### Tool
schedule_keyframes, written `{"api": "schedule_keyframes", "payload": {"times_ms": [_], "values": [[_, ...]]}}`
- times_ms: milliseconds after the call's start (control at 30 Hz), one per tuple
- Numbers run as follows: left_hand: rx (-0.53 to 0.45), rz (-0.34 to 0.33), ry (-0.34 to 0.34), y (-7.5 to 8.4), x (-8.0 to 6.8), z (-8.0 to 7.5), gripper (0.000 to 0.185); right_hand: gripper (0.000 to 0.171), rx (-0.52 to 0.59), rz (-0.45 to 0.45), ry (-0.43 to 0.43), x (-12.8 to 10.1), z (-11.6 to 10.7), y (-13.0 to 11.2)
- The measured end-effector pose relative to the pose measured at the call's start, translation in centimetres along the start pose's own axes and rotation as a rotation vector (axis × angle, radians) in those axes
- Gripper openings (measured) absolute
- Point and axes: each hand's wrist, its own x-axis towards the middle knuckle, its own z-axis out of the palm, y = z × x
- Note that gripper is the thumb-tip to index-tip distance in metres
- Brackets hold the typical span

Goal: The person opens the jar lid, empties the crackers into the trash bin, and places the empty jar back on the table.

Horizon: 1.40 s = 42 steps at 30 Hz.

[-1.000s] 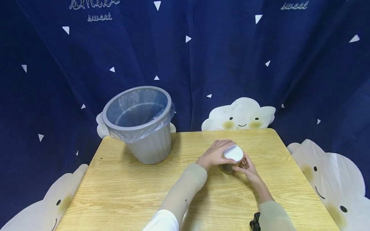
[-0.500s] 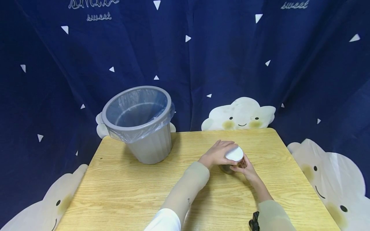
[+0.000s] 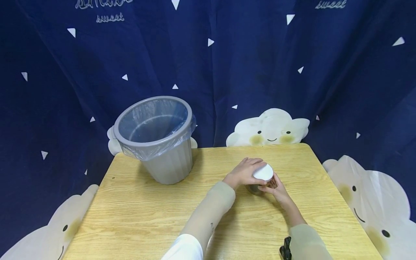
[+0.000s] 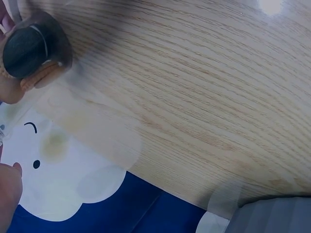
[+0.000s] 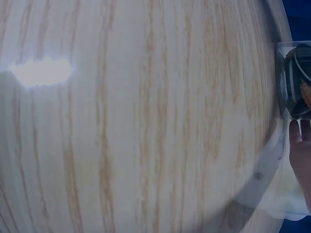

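A dark blue curtain [image 3: 227, 65] with white triangles and smiling clouds fills the upper half of the head view and drops past both sides of the frame. Below it, the pale wood tabletop [image 3: 136, 216] takes up the lower middle of the frame. At its upper left corner stands a grey bin [image 3: 156, 139], upright, lined with a clear bag folded over the rim.

Two beige sleeves [image 3: 208, 213] come up from the bottom edge toward the middle right of the frame, where both hands meet around a jar [image 3: 255, 188]. The jar stands on the tabletop, well apart from the bin, tipped a little toward the viewer. Its wall is clear and it wears a round white lid [image 3: 263, 171].

The left hand [image 3: 242, 173] lies over the far left side of the lid, its grip curled round the lid's edge. The right hand [image 3: 276, 187] comes in from the near right, its grip curled against the jar's wall just under the lid.

In the left wrist view the jar [image 4: 31, 51] sits in the upper left corner, with dark round pieces and tan ones showing through the clear wall; a fingertip [image 4: 9, 189] shows at the lower left edge. In the right wrist view the jar [image 5: 294, 80] is at the right edge, with fingertips [image 5: 301, 133] just below it.

A small black object [image 3: 286, 249] sits at the right wrist, at the bottom edge of the head view.
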Motion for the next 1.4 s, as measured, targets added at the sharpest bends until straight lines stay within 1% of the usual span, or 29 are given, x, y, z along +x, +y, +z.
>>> {"api": "schedule_keyframes", "payload": {"times_ms": [233,400,533,767,1000,1133,1267,1400], "values": [[-0.017,-0.003,0.017,0.0,0.1,0.1,0.075,0.086,0.03,-0.022,-0.002,-0.1,0.2,-0.2],[-0.022,-0.001,0.036,0.1,0.1,0.2,0.075,0.086,0.02,-0.03,-0.014,-0.2,0.0,0.0],[-0.03,-0.005,0.065,0.1,0.1,0.4,0.074,0.087,-0.012,-0.017,-0.022,-0.1,-0.3,0.2],[-0.033,-0.024,0.127,0.3,0.2,0.8,0.073,0.088,0.013,-0.023,-0.024,-0.1,-0.3,0.3],[-0.034,-0.081,0.166,0.7,0.1,0.9,0.072,0.089,0.013,-0.016,-0.022,-0.2,-0.1,0.2],[-0.04,-0.107,0.201,0.9,0.2,0.9,0.07,0.089,0.007,-0.019,-0.026,-0.1,-0.2,0.1],[-0.044,-0.133,0.229,1.2,0.3,0.9,0.068,0.088,-0.016,-0.013,-0.023,-0.1,-0.2,0.1],[-0.057,-0.177,0.239,1.5,0.4,1.0,0.066,0.087,-0.016,-0.02,-0.03,-0.1,-0.2,0.1]]}}
